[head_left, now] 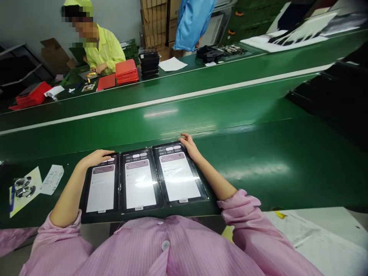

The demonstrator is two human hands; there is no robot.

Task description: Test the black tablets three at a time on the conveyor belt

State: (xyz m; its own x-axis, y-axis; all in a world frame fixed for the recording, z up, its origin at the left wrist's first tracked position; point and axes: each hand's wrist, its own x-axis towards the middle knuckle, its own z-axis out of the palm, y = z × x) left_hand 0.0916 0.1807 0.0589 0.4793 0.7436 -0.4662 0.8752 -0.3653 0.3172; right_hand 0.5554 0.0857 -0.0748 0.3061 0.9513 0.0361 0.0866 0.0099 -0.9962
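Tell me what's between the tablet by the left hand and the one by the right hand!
In the head view, a lit middle tablet lies between the left tablet and the right tablet.

Three black-framed, lit tablets (140, 182) lie face-up, side by side, on the green bench (258, 172).

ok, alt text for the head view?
Three lit tablets lie side by side on a green bench, the wearer's left hand over the top of the left tablet, right hand at the right tablet's top corner. Beyond, a co-worker in yellow is near a red stack.
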